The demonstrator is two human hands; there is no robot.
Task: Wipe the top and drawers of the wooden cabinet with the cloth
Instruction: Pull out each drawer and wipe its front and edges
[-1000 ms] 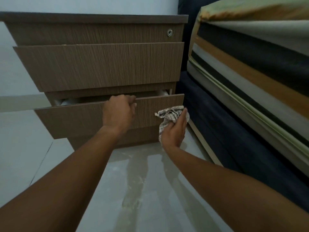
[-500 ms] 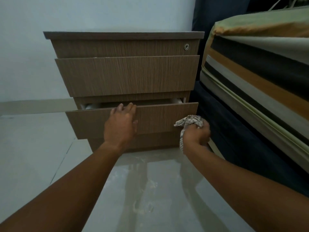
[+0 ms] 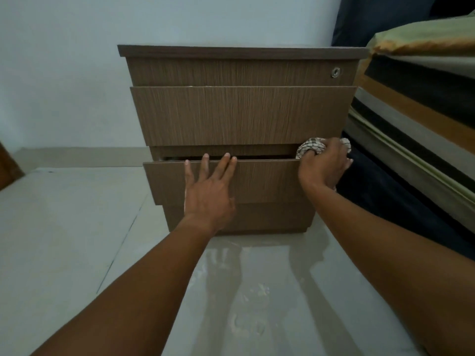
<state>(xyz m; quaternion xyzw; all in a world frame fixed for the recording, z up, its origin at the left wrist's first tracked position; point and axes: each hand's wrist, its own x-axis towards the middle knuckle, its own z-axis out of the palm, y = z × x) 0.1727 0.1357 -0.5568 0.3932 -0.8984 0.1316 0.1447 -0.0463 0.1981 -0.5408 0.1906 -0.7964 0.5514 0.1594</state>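
Note:
The wooden cabinet (image 3: 239, 114) stands on the floor against a pale wall, with a lock on its top drawer. Its bottom drawer (image 3: 267, 181) sticks out a little, leaving a thin dark gap above its front. My left hand (image 3: 209, 191) lies flat on that drawer front, fingers spread and fingertips at its top edge. My right hand (image 3: 325, 167) is closed around the checked cloth (image 3: 311, 149) at the drawer's upper right corner. Most of the cloth is hidden by the fingers.
A bed with a dark base (image 3: 401, 201) and a striped mattress (image 3: 424, 104) stands tight against the cabinet's right side. Glossy pale floor tiles (image 3: 77, 240) spread to the left and in front. A brown object (image 3: 7, 165) shows at the left edge.
The bottom drawer has slid in, so the gap is narrower. My left hand changed from gripping its top edge to lying flat on the front. My right hand rose with the cloth to the drawer's corner.

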